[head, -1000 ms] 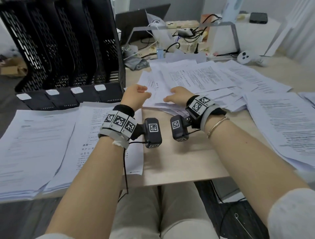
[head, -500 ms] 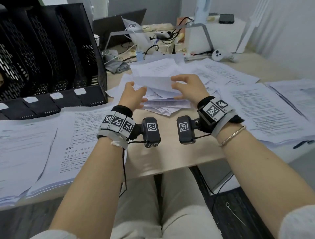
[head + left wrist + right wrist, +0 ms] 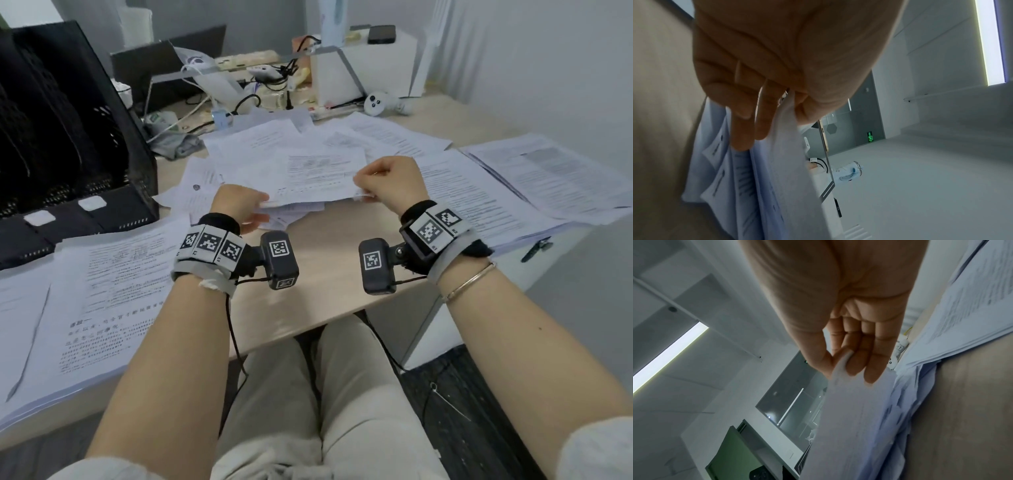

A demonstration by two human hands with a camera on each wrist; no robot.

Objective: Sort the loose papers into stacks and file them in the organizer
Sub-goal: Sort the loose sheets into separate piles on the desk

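Both hands hold one printed sheet (image 3: pixel 310 180) lifted above the loose paper pile (image 3: pixel 260 150) in the middle of the desk. My left hand (image 3: pixel 239 205) pinches its near left edge between thumb and fingers; the same sheet (image 3: pixel 791 154) shows in the left wrist view. My right hand (image 3: pixel 387 181) pinches the near right corner, and the right wrist view shows that sheet (image 3: pixel 846 410) between thumb and fingers. The black mesh organizer (image 3: pixel 68 144) stands at the left with its slots showing no paper.
Two paper stacks (image 3: pixel 78 308) lie at the near left, and more stacks (image 3: pixel 513 192) at the right. Cables, a laptop (image 3: pixel 164 68), a white box (image 3: pixel 370 61) and a white controller (image 3: pixel 376 102) crowd the back. Bare desk (image 3: pixel 329 274) lies under my wrists.
Both hands rose from the pile with a sheet between them and moved apart along its near edge. The head view swung to the right.
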